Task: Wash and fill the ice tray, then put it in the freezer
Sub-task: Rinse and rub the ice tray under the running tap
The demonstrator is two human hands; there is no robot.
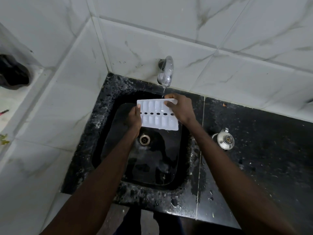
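Note:
A white plastic ice tray (155, 114) with two rows of compartments is held level over the black sink (108, 150). My left hand (134, 118) grips its left end, thumb on top. Its far right corner is gripped by my right hand (180, 108), right below the tap (166, 72). A thin stream of water runs from the tap down onto the tray's far edge beside my right fingers.
The sink drain (144, 139) lies under the tray. A steel pot lid (223, 139) rests on the wet black counter (262, 150) to the right. White marble tiles cover the walls behind and left. A dark object (13, 72) sits on the ledge at far left.

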